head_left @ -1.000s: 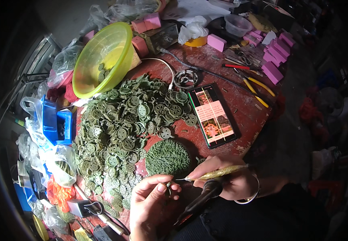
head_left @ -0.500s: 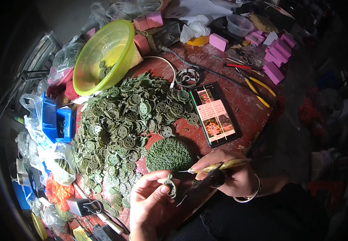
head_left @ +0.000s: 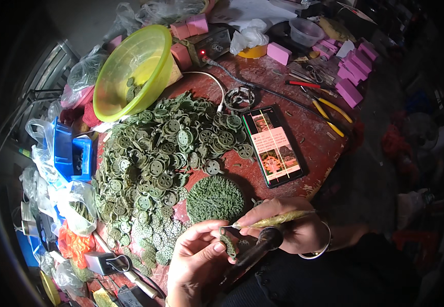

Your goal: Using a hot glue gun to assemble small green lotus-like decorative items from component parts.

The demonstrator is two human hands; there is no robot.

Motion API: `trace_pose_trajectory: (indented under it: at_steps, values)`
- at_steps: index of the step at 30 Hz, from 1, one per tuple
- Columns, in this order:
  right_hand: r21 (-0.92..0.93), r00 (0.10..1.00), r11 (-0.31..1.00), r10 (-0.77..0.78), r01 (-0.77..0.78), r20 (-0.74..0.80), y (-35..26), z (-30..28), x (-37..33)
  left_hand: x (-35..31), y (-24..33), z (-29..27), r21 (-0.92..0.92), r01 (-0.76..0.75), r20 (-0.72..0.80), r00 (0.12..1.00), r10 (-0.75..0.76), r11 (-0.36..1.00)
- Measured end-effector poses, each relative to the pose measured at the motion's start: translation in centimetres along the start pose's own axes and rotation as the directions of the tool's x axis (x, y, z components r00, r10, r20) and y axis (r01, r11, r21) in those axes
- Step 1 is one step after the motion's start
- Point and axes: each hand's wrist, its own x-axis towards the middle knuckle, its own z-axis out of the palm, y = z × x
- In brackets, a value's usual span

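Observation:
My left hand (head_left: 193, 261) pinches a small green round openwork pendant (head_left: 228, 244) between thumb and fingers, tilted nearly edge-on. My right hand (head_left: 301, 227) grips a thin tool with a yellow-wrapped handle (head_left: 278, 220). Its pale metal tip is at the top of the pendant; whether they touch I cannot tell. A second tool, dark with a rounded black end (head_left: 270, 238), lies under the right hand's fingers and slants down to the left. Just beyond both hands sits a round, rough-textured green pad (head_left: 215, 199). A large heap of similar green pieces (head_left: 155, 163) spreads to the left.
A phone (head_left: 273, 146) with a lit screen lies on the red table (head_left: 324, 153). Behind the heap leans a yellow-green basin (head_left: 130, 77). Yellow-handled pliers (head_left: 329, 117) and pink blocks (head_left: 352, 66) are at the far right. Blue bins (head_left: 71, 153) and plastic bags line the left.
The pendant has turned more edge-on, and the yellow-handled tool's tip has come over to its top. The dark tool has swung lower. A red light now glows on the box at the back.

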Motion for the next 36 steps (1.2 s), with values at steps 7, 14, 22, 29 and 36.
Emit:
trace_pose_trajectory:
  at_steps: [7, 14, 22, 29, 36]
  values:
    - [0.034, 0.998, 0.999, -0.033, 0.031, 0.05, 0.2, -0.3, -0.2, -0.1, -0.1, 0.0, 0.037, -0.01, -0.01, 1.0, 0.011, 0.999]
    - [0.034, 0.999, 0.999, -0.029, 0.03, -0.042, 0.2, 0.4, 0.0, 0.4, -0.1, -1.5, -0.057, 0.039, 0.059, 0.998, -0.035, 0.998]
    - [0.076, 0.999, 0.997, 0.008, -0.011, 0.039, 0.6, 0.2, -0.4, 0.2, -0.2, -1.5, -0.016, 0.063, 0.059, 0.996, -0.062, 0.998]
    - [0.031, 1.0, 0.999, -0.031, 0.031, -0.007, 0.2, 0.3, -0.2, 0.3, -0.1, -1.2, -0.007, 0.045, 0.077, 0.996, -0.044, 0.999]
    - [-0.295, 0.958, 0.955, -0.075, -0.011, -0.278, 2.6, -3.5, -1.9, 0.2, 0.2, -1.5, -0.022, 0.055, 0.048, 0.997, -0.054, 0.998]
